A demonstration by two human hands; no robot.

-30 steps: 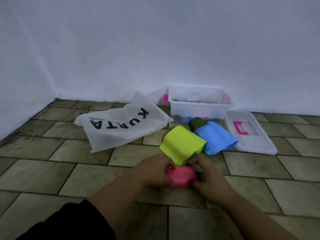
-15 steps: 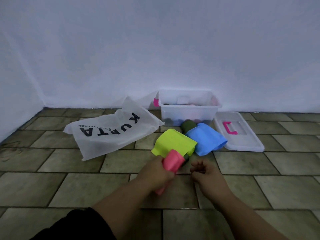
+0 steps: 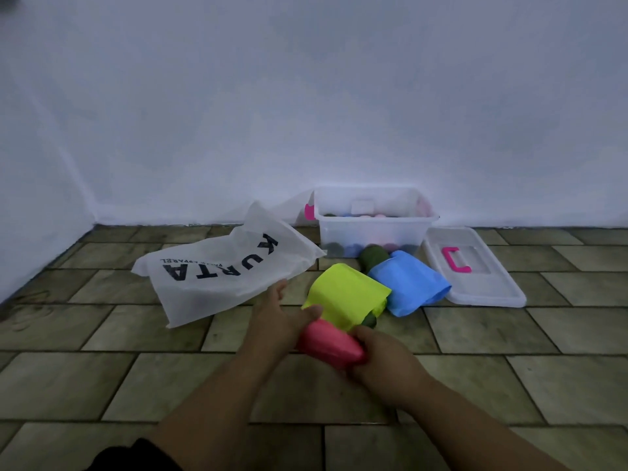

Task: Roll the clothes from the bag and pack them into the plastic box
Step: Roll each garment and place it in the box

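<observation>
A rolled pink cloth [image 3: 328,341] is held just above the tiled floor between both hands. My left hand [image 3: 277,317] grips its left end and my right hand [image 3: 382,360] grips its right end. Beyond it lie a folded yellow-green cloth [image 3: 346,294], a blue cloth [image 3: 409,283] and a dark green roll [image 3: 373,255]. The clear plastic box [image 3: 373,229] stands open against the wall with several rolled clothes inside. The white bag [image 3: 224,270] printed KURTA lies flat to the left.
The box lid [image 3: 475,283] with a pink handle lies on the floor right of the box. White walls close the back and the left corner. Bare tiles spread on both sides and in front.
The pink roll went from flat between both hands, to upright in my left hand alone, to gripped again by both hands. The camera view tilted up.
</observation>
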